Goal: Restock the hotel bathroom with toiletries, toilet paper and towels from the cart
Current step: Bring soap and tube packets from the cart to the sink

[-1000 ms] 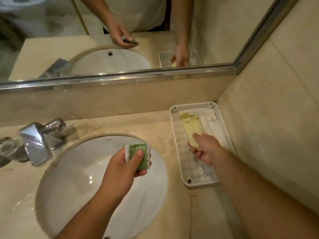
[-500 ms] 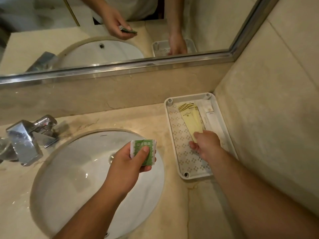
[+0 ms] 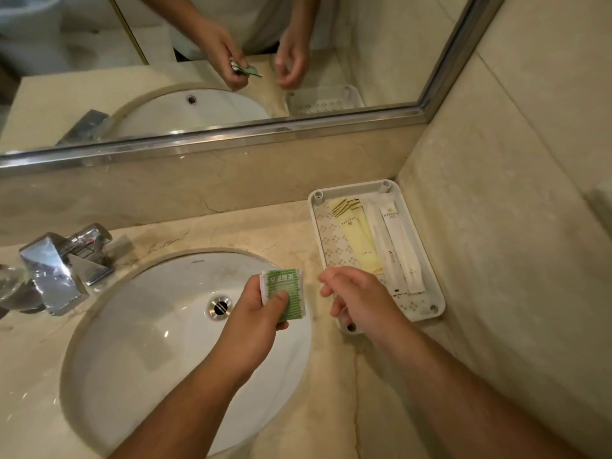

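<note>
Hovering over the right side of the sink basin [image 3: 132, 342], my left hand [image 3: 255, 313] pinches a green sachet [image 3: 284, 283], thumb on its front. Right hand [image 3: 361, 303]: fingers loosely curled, holding nothing, above the near left corner of the white tray [image 3: 331, 250]. The tray sits far right, just beside the wall. A bare strip of counter [image 3: 331, 409] runs between basin and tray. Faucet [image 3: 59, 270] at left. In the tray: a yellow packet [image 3: 359, 240] with white packets [image 3: 400, 246] to its right.
</note>
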